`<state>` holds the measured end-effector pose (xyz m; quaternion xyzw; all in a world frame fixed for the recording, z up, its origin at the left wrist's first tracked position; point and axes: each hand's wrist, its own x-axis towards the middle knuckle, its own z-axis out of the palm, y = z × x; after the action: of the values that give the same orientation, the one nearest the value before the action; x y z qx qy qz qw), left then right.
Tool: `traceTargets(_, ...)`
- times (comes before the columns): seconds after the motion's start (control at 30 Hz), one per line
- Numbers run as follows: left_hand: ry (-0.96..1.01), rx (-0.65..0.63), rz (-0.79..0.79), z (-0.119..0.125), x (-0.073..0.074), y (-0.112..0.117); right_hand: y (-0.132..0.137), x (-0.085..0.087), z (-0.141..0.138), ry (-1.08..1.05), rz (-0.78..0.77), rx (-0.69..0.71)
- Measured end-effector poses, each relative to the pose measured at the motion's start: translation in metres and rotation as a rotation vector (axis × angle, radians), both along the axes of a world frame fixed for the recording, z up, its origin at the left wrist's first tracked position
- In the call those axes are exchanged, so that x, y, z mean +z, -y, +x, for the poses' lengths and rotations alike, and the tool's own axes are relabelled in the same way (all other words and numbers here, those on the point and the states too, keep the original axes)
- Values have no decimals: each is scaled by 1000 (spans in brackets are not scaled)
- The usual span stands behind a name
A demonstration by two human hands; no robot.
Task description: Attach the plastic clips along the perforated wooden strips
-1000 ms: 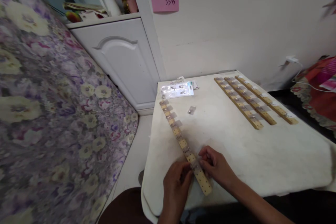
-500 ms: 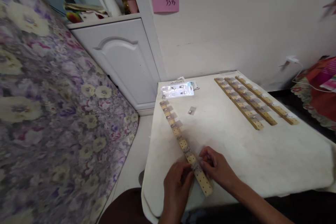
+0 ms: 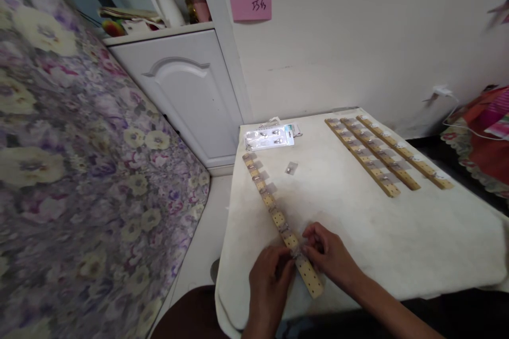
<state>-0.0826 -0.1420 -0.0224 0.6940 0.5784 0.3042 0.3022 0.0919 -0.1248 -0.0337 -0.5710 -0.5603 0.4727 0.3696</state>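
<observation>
A head-worn camera looks forward and down across the table (image 3: 382,238).

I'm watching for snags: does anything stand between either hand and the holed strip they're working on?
Nothing visible does: the left hand and right hand flank the holed strip. The loose clear packet lies apart, beside its far half.

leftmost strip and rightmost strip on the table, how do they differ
The leftmost strip has the left hand and right hand at its near part; the rightmost strip has no hand on it. The leftmost strip's small pieces look greyish, while the rightmost strip's look whitish. Both are long, narrow and yellowish, with small pieces along them.
</observation>
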Motion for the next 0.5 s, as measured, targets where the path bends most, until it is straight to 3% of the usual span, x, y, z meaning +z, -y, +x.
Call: traceTargets(0.5,0,-1,-10,2,-1,0,0,0,0,35,0,19)
